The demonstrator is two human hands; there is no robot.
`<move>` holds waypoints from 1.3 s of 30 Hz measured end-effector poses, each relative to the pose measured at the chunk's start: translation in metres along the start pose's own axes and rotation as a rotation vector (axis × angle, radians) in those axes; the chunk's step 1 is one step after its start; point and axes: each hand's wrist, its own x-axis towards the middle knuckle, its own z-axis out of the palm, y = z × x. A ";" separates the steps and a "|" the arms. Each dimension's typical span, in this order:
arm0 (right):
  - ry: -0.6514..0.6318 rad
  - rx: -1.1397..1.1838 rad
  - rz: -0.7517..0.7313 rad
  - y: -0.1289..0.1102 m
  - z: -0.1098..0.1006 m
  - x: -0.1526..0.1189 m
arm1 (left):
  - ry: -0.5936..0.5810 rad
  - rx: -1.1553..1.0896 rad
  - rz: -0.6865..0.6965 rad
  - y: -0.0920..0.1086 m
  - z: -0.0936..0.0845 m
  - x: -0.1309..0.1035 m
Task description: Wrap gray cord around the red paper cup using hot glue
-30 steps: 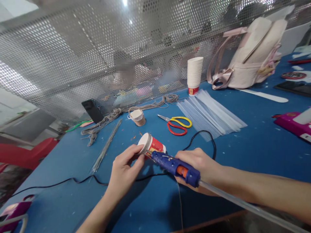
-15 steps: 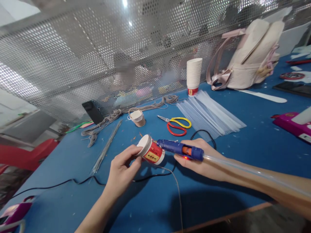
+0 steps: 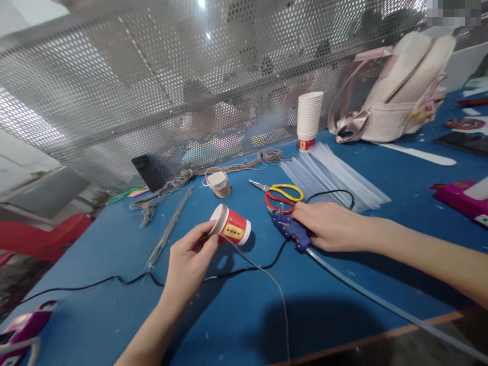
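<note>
In the head view my left hand [image 3: 193, 259] pinches the bottom end of a red and white paper cup [image 3: 237, 226], tilted on its side above the table. Grey cord [image 3: 272, 278] wraps round the cup near my fingers, and its loose end runs down toward the front edge. My right hand [image 3: 324, 223] is closed at the blue hot glue gun [image 3: 290, 229], low over the table beside the scissors [image 3: 284, 195]. A long clear glue stick [image 3: 366, 291] sticks out of the gun's back; the handle is hidden behind my fingers.
Behind stand a cord-wrapped cup [image 3: 220, 185], a stack of paper cups [image 3: 310, 119] and a pale backpack [image 3: 392, 109]. Clear glue sticks [image 3: 335, 175], a grey cord bundle [image 3: 183, 178] and thin wires [image 3: 171, 223] lie about. A black cable [image 3: 114, 278] crosses the table.
My right hand has moved the glue gun away from the cup, rightward and down beside the scissors. In my left hand the cup has turned slightly, showing more cord.
</note>
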 end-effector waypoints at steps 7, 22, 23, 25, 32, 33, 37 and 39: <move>0.022 0.064 0.022 -0.005 -0.018 0.003 | 0.017 0.066 0.048 0.003 0.000 -0.005; 0.043 1.601 0.342 -0.098 0.004 0.048 | -0.004 0.014 0.069 0.000 0.009 -0.009; 0.093 1.483 0.300 -0.095 0.001 0.047 | -0.014 0.011 0.062 0.000 0.009 -0.009; 0.215 1.263 0.206 -0.089 -0.003 0.046 | -0.037 0.002 0.044 0.000 0.010 -0.009; 0.545 0.918 0.005 -0.081 0.001 0.049 | -0.115 -0.045 -0.013 0.005 0.012 -0.010; 0.557 0.911 0.000 -0.080 0.001 0.050 | -0.116 -0.046 -0.009 0.006 0.012 -0.010; 0.589 0.936 -0.023 -0.080 0.001 0.051 | -0.119 -0.058 0.005 0.008 0.013 -0.011; 0.598 0.962 -0.027 -0.080 0.001 0.051 | -0.112 -0.065 0.005 0.009 0.013 -0.012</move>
